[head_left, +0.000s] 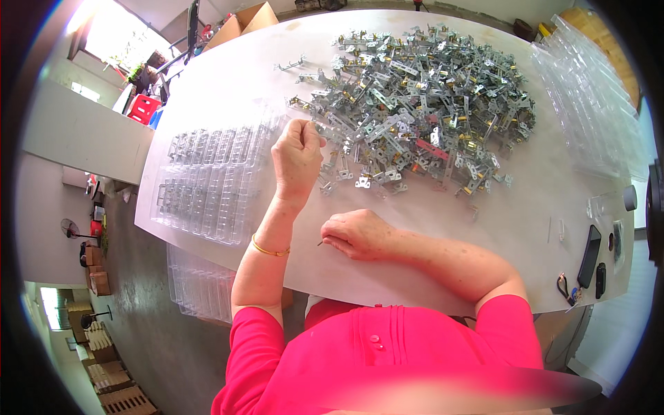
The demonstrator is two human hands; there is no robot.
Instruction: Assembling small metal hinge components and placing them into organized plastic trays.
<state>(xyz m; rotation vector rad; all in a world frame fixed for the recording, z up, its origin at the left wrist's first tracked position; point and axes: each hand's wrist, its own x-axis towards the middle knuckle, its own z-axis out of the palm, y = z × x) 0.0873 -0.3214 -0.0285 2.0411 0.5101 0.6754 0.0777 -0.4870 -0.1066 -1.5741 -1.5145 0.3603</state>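
A large heap of small silvery metal brackets (pixel 422 104), some with brass-coloured pieces, spreads over the pale table (pixel 415 256). At the heap's left edge my left hand (pixel 299 155) is closed in a pinch. Its fingertips are beside the loose brackets, and what they hold, if anything, is hidden. My right hand (pixel 356 234) rests low over the table, nearer to me, closed round something thin. Only a short dark tip (pixel 320 243) pokes out on its left. Left of my left forearm lies a clear plastic tray (pixel 238 207) with rows of metal parts in its compartments.
Stacked clear trays (pixel 588 104) stand at the far right. A black phone (pixel 590 256), small pliers (pixel 567 287) and a dark small object (pixel 600 280) lie at the right edge. More clear trays (pixel 197 283) sit below the table's left edge. An open cardboard box (pixel 242 26) is behind.
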